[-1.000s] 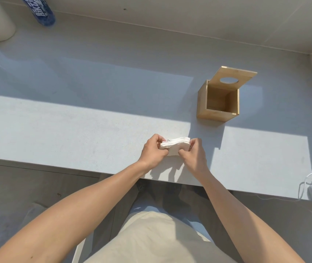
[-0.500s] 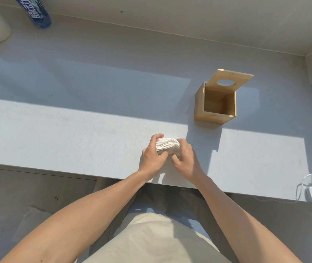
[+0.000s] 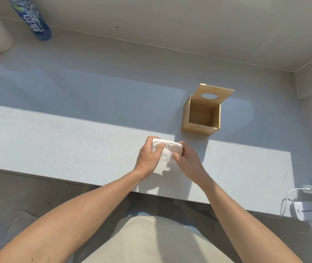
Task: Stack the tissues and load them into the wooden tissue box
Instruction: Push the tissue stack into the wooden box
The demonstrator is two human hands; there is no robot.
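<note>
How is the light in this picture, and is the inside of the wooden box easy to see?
Head view: hard sunlight crosses the near counter in a bright band, the far part lies in shade; both hands and the tissue stack throw sharp shadows; the open wooden box sits at the shade edge, its inside clearly visible and empty; wide-angle lens bends the counter edges.

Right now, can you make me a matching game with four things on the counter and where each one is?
Things:
1. tissue stack
2. wooden tissue box
3. blue bottle
4. white charger

Places or states:
A. far left corner, by the wall
B. lid flipped up, nothing inside
C. held between the left hand and right hand
D. low at the right edge, cable attached

Pairs: 1-C, 2-B, 3-A, 4-D
</note>
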